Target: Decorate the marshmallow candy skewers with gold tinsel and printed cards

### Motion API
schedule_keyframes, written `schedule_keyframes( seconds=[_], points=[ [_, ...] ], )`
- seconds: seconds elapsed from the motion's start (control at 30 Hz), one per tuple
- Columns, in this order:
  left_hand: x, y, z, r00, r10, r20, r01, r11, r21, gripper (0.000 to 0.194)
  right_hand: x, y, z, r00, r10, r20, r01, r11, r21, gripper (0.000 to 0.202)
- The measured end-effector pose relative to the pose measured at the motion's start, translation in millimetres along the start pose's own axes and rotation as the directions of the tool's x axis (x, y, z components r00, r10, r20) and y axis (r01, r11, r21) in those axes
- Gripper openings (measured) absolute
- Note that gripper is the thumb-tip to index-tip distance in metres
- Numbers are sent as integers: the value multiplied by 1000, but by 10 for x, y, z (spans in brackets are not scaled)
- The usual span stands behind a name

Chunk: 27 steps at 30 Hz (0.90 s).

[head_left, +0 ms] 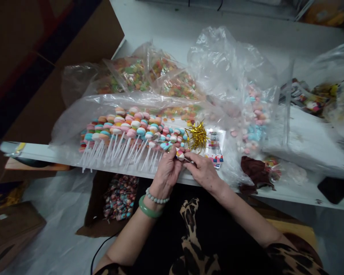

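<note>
My left hand (169,168), with a beaded bracelet and a green bangle at its wrist, is closed around a small multicoloured candy (180,154) at the table's front edge. Close beside it, the fingers of my right hand (205,172) are pinched together at the candy's lower side; what they grip is too small to make out. Left of my hands lie several rows of marshmallow candy skewers (132,124) on white sticks, sticks toward me. Just beyond my fingers is a bunch of gold twist ties (197,136), and next to it a printed clear packet (215,147).
Clear plastic bags of gummy candy (149,74) and of pastel marshmallows (255,118) cover the back of the table. To the right are a stack of white bags (312,137), a brown cloth (255,172) and a black phone (335,189). Below stands a box of wrapped candies (120,198).
</note>
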<state>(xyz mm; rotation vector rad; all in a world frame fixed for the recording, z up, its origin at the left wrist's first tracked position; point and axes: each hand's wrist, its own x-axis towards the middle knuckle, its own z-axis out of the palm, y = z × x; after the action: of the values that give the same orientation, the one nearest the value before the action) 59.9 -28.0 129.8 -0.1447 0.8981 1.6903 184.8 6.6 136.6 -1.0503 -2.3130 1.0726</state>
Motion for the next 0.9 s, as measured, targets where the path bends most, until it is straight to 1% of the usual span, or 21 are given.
schedule_keyframes(
  seconds=[0.07, 0.1, 0.17, 0.23, 0.27, 0.37, 0.43, 0.5, 0.57, 0.63, 0.7, 0.8, 0.83, 0.9],
  points=[
    [0, 50, -4, 1000, 13, 0, -13, 1000, -16, 17, -51, 21, -66, 996, 81, 33, -81, 997, 6, 13],
    [-7, 62, -2, 1000, 19, 19, -19, 1000, -13, 18, -75, 27, -78, 992, 121, 35, -122, 991, 45, 18],
    [-33, 57, 9, 997, 25, 74, -26, 1000, 11, 23, -108, 19, -56, 985, 170, 44, -175, 966, 193, 24],
    [-64, 19, 23, 992, 45, 115, -49, 998, 31, 27, -110, -15, 12, 982, 187, 23, -184, 925, 331, 24],
    [-79, -6, 30, 990, 66, 124, -71, 997, 32, 28, -100, -39, 55, 980, 197, -2, -182, 912, 368, 23],
    [-112, -65, 45, 982, 150, 117, -156, 987, 47, 28, -45, -111, 177, 974, 209, -88, -161, 912, 378, 20],
    [-123, -65, 45, 980, 170, 100, -179, 980, 90, 28, -12, -135, 221, 977, 183, -112, -136, 932, 336, 21],
    [-131, -25, 36, 987, 143, 75, -152, 981, 125, 29, 3, -128, 227, 978, 156, -137, -117, 960, 255, 22],
    [-134, 43, 23, 993, 115, 37, -119, 984, 129, 31, -6, -96, 207, 975, 120, -186, -97, 987, 129, 22],
    [-132, 112, 15, 993, 118, -5, -116, 985, 130, 34, -39, -61, 182, 972, 45, -230, -52, 998, -28, 21],
    [-130, 146, 20, 990, 137, -15, -133, 980, 148, 33, -83, -46, 176, 971, -67, -231, 24, 983, -182, 20],
    [-151, 77, 44, 981, 191, 41, -195, 959, 207, 29, -122, -76, 217, 946, -221, -236, 131, 930, -345, 24],
    [-167, 25, 50, 975, 215, 52, -221, 948, 231, 30, -117, -93, 241, 935, -251, -252, 146, 917, -371, 25],
    [-209, -95, 56, 962, 268, 49, -271, 920, 285, 33, -76, -120, 286, 915, -268, -300, 136, 908, -396, 26]
  ],
)
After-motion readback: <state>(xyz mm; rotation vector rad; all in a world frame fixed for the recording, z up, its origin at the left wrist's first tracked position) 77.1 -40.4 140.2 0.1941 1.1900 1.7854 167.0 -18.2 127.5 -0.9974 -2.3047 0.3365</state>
